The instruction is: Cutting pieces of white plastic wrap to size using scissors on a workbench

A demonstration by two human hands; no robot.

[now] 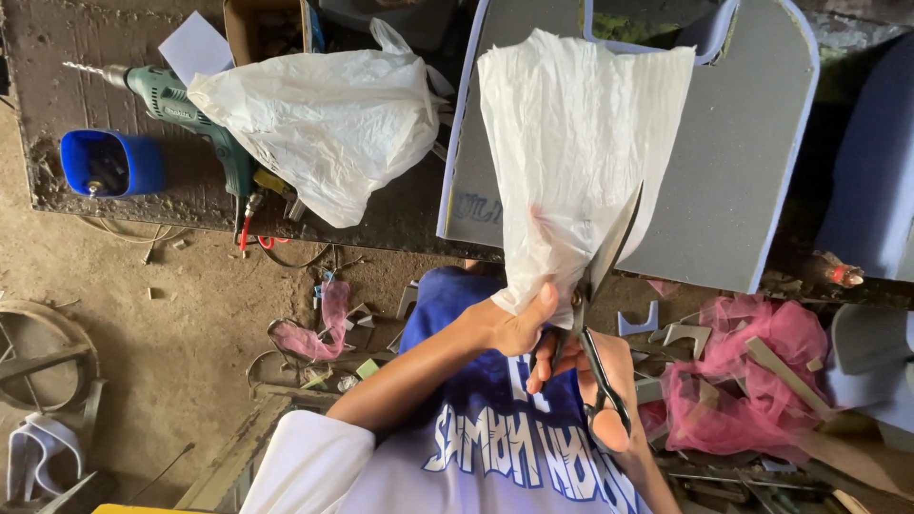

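Dusty dirt floor w/ scraps lies under a dark, scuffed workbench (57,124), seen from above the person's own lap and blue-and-white shirt (495,438). Nearest, the right hand (609,381) has its fingers threaded through the black handles of a pair of scissors (595,314), closed round them; blades stand partly apart, biting into the lower right edge of a white plastic sheet (571,152). The left hand (514,324) pinches the sheet's gathered bottom, thumb pressed over it, holding it upright in front of a grey foam board (743,162). Judging by this, the cut is just begun (blades barely in); continuing calls for keeping the sheet taut while the blades travel up. Pink netting (752,371) sits to the right. Farther off on the bench: a white plastic bag (324,114), bulging, contents hidden; a green drill (181,109); a blue tub (109,162) w/ something dark inside; a cardboard box (262,29), contents unclear.
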